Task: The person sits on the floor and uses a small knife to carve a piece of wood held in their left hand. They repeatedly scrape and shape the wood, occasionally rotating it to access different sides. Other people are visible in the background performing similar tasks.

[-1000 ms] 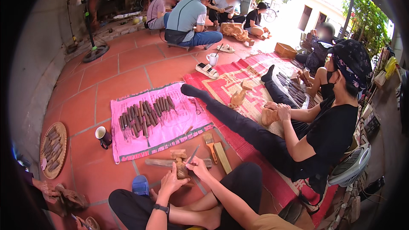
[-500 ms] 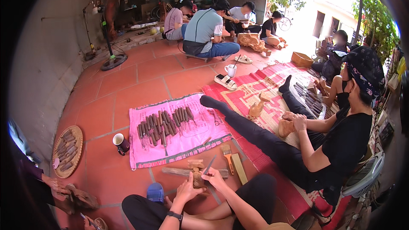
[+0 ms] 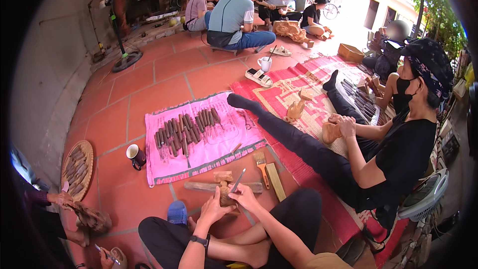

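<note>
A small carved wooden figure [image 3: 227, 198], pale brown with a rounded body and a blocky top, is gripped from the left by my left hand [image 3: 213, 210]. My right hand [image 3: 245, 199] pinches a slim grey pointed tool [image 3: 240, 178] with its tip end angled up; whether it is a blade or a pencil I cannot tell. The tool's lower end is against or very near the figure, partly hidden by my fingers. Behind the figure a weathered wooden bar [image 3: 198, 186] lies on the tiles. Right of it are a flat brush [image 3: 262, 170] and a narrow wooden block [image 3: 275, 182].
Several dark-handled carving tools [image 3: 180, 133] lie on a pink cloth [image 3: 162, 167]. Beside it stand a mug [image 3: 135, 157] and a round basket [image 3: 89, 162]. A blue slipper [image 3: 178, 212] is near my leg. A co-worker [image 3: 398, 154] sits right on a red mat [image 3: 279, 142]; another's hand [image 3: 60, 198] shows left.
The whole scene sits higher and slightly further left in the picture. My hands keep their hold on the figure and the tool, with little visible change between them.
</note>
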Demonstrator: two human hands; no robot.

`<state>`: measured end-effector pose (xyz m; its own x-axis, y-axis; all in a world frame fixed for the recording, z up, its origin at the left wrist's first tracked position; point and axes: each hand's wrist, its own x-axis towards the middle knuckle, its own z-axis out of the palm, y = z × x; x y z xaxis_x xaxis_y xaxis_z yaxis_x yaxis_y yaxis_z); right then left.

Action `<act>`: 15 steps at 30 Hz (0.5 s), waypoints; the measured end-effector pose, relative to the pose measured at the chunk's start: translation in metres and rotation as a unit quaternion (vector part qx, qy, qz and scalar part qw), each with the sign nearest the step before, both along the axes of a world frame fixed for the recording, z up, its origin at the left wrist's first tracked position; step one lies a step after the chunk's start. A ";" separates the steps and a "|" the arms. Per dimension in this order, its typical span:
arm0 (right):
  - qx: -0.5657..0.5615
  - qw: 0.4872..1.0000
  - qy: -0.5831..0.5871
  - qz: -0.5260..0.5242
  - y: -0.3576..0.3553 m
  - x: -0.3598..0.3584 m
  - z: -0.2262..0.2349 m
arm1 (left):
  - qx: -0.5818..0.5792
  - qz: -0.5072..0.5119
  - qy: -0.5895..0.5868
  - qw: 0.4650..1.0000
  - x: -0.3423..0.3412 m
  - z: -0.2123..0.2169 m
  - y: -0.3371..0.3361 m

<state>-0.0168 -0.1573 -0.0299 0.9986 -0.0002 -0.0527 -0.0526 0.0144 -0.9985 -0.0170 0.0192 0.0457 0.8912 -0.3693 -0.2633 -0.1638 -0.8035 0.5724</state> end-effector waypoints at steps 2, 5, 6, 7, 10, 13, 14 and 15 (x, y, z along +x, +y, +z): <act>-0.047 0.999 0.005 0.006 0.005 0.001 0.013 | 0.009 0.005 0.025 1.000 -0.001 0.006 0.004; -0.074 0.997 0.015 0.013 0.008 -0.003 0.034 | 0.009 0.006 0.026 1.000 -0.001 0.014 0.005; -0.079 0.997 0.020 0.012 0.010 -0.002 0.035 | 0.004 0.002 0.005 1.000 0.000 0.007 0.008; -0.058 0.998 0.022 0.008 0.008 0.000 0.035 | 0.004 0.003 0.005 1.000 0.000 0.006 0.007; 0.006 0.999 0.001 -0.042 -0.001 0.011 0.008 | 0.011 -0.006 0.008 1.000 0.001 0.009 -0.001; -0.035 0.993 -0.074 -0.080 0.003 0.016 0.005 | -0.007 -0.007 -0.033 0.999 0.002 -0.011 0.005; -0.030 0.995 -0.060 -0.068 0.002 0.014 -0.003 | -0.014 -0.008 -0.019 1.000 0.001 -0.007 0.002; 0.008 0.999 -0.015 -0.037 0.013 0.013 0.006 | -0.009 0.004 -0.030 1.000 0.001 -0.010 0.010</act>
